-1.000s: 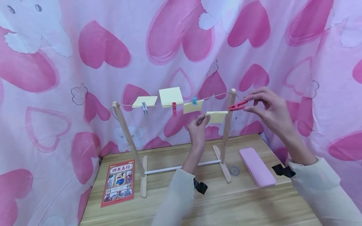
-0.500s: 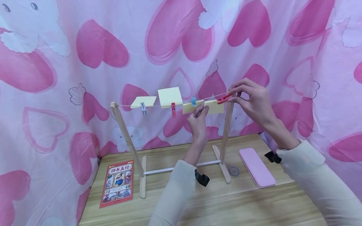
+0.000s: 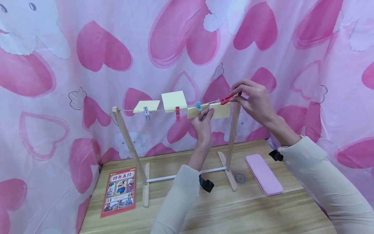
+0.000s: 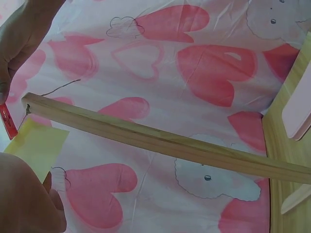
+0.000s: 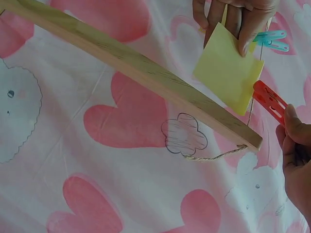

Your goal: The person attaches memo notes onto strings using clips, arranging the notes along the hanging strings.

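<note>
My left hand (image 3: 203,125) pinches a yellow sticky note (image 5: 228,68) between thumb and fingers, its upper edge along the string near the right post. My right hand (image 3: 254,99) pinches a red clothespin (image 5: 269,101) by its handle end, its tip right at the note's upper edge. On the string to the left, a blue clothespin (image 3: 199,105) grips another yellow note (image 3: 193,112). Farther left, a red clothespin (image 3: 177,114) and a pale blue clothespin (image 3: 146,113) each hold a note on the string.
The string spans a wooden stand with a left post (image 3: 128,143), a right post (image 3: 232,136) and a white crossbar (image 3: 162,178). A red-covered book (image 3: 119,191) lies at left on the table (image 3: 222,211). A tape ring (image 3: 240,178) and a pink case (image 3: 264,175) lie at right.
My left hand has raised the sticky note up to the string. My right hand has moved left with the red clothespin, bringing its tip to the note's upper edge.
</note>
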Motion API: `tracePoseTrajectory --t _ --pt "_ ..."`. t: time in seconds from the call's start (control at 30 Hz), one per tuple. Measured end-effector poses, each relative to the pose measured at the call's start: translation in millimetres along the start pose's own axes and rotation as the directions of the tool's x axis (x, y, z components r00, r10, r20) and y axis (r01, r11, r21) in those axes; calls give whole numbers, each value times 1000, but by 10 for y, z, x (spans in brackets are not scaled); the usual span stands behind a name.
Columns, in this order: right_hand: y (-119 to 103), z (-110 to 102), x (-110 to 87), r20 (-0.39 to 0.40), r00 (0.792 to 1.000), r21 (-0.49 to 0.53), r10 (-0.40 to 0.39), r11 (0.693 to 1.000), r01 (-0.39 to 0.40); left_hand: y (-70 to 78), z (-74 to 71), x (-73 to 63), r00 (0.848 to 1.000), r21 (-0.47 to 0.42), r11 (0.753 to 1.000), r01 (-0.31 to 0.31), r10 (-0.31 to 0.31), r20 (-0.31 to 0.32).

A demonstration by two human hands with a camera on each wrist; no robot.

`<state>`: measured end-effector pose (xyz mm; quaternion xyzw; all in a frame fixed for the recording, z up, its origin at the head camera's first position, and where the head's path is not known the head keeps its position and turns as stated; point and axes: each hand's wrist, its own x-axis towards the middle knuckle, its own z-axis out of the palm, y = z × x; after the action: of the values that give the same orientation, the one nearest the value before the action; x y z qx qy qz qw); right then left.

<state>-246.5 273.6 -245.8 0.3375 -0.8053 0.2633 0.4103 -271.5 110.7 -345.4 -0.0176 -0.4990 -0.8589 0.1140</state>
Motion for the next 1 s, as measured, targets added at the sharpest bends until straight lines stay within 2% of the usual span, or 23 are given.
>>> tracePoseTrajectory --t 0.2,0.5,0.83,1.0 --pt "-5 4 60 -8 1000 -16 -26 1000 26 20 -6 15 1000 12 1000 -6 6 3" --pt "-17 -13 64 20 999 -36 -43 998 44 63 -6 5 1000 13 1000 15 -15 4" --pt "-50 -9 92 7 1000 5 -5 1000 5 50 -3 14 1000 31 999 11 -10 -9" --pt "-35 3 78 28 999 -26 -24 999 24 51 -11 19 1000 20 1000 9 -9 -12"
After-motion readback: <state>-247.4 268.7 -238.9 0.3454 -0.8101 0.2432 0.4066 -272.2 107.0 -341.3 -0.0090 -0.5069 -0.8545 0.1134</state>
